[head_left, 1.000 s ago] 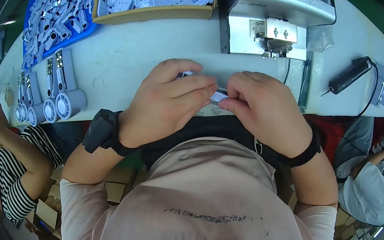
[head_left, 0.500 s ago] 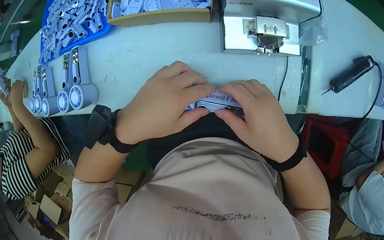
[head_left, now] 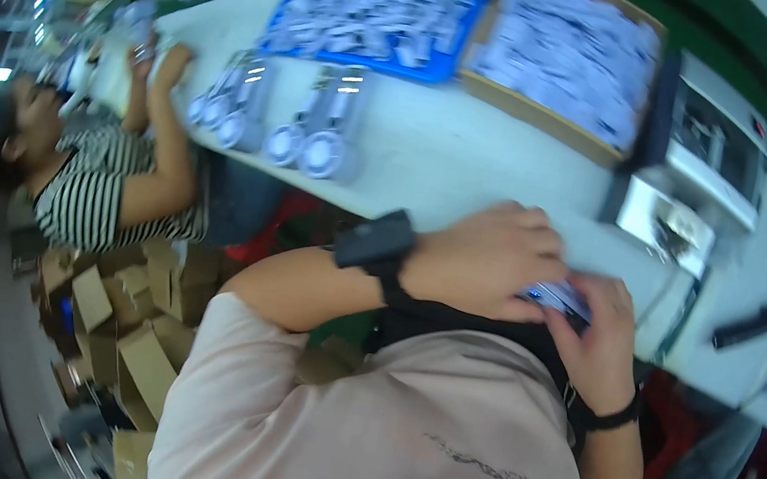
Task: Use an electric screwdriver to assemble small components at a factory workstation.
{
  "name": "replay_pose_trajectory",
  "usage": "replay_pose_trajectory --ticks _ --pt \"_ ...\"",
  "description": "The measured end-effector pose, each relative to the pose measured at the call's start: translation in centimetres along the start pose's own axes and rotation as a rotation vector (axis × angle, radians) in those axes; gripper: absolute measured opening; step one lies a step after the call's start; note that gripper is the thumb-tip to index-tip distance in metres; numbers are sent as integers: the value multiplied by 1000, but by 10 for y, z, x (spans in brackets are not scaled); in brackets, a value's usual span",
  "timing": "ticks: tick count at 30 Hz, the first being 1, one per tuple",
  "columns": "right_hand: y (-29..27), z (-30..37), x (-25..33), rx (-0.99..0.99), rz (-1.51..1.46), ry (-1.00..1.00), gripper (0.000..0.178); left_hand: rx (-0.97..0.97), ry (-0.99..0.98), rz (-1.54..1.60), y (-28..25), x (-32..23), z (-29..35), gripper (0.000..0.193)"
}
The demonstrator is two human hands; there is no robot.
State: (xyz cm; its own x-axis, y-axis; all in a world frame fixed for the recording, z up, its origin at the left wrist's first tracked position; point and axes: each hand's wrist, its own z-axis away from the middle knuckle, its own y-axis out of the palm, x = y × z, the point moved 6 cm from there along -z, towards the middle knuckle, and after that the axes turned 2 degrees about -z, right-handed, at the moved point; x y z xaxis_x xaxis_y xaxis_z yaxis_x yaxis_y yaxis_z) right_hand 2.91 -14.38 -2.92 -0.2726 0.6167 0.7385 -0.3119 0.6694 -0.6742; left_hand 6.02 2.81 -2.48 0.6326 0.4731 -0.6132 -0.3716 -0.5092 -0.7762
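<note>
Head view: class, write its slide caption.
Both hands hold a pale device beside a white table with a blue tray of parts.

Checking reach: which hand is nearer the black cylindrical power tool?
Right. The right hand sits to the left of the black tool; the left hand is farther left.

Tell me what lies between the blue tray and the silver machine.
In the head view, an open cardboard box full of pale pieces lies between the blue tray and the silver machine.

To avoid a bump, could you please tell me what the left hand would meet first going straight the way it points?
Most likely the right hand, just beyond the pale device that the left hand is holding, though depth is unclear.
</note>
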Motion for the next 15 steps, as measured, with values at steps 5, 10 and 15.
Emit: replay_pose_trajectory --ticks 5,10,15 --pt "5 4 12 13 77 -56 42 -36 100 -238 -1 -17 16 31" --pt "-29 5 23 -140 -24 -28 48 -285 -89 -304 -77 -3 63 26" --pt "-15 -4 23 -147 -79 3 47 -672 -829 -398 -214 68 183 33"
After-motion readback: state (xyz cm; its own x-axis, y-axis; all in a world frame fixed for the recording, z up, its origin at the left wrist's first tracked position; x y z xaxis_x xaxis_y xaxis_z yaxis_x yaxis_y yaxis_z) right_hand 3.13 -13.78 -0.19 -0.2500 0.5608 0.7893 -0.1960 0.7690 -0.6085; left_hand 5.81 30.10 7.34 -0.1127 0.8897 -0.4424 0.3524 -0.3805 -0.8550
